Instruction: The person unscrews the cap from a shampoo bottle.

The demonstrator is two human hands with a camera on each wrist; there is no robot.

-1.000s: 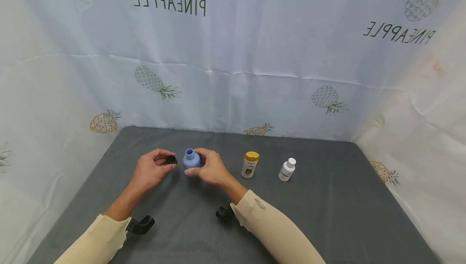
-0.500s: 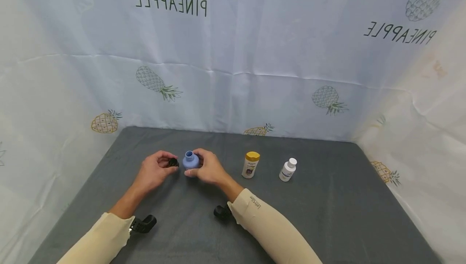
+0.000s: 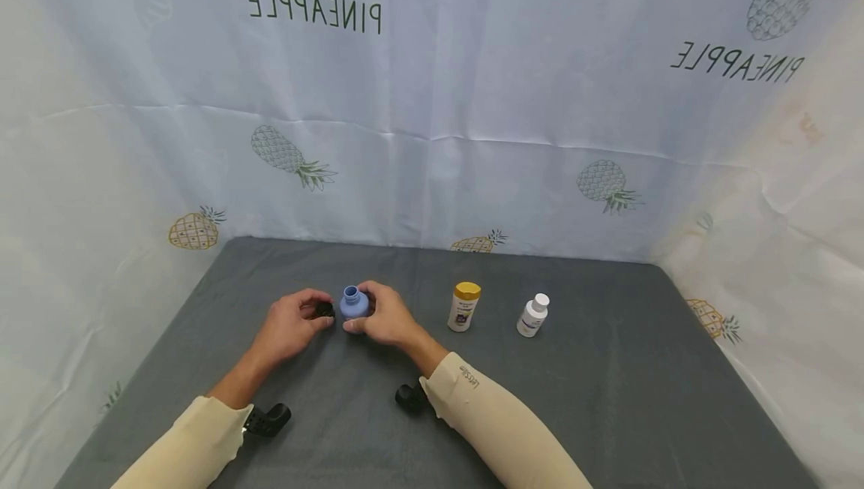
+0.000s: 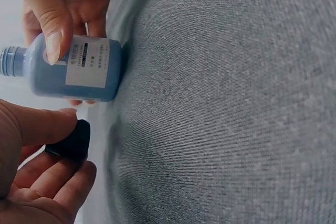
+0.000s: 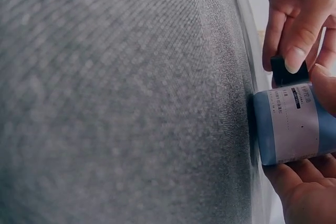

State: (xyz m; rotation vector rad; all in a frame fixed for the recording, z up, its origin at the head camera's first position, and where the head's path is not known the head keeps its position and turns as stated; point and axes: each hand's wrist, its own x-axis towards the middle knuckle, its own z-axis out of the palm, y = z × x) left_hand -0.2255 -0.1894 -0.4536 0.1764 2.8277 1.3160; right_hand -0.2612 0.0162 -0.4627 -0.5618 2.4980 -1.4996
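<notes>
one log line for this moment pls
left hand: pinches black cap | right hand: grips open blue bottle | standing on grey table

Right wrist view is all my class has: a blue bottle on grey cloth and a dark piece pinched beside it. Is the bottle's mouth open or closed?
Observer: Open. In the head view the blue bottle stands upright with a bare neck and nothing on it.
Operator: So what is the dark piece?
Observer: A small black cap, pinched by the left hand just beside the bottle.
Operator: Which hand steadies the bottle?
Observer: The right hand grips its body.
Operator: Anything else on the table?
Observer: Two more bottles to the right: a yellow-capped bottle and a white bottle, both closed.
</notes>
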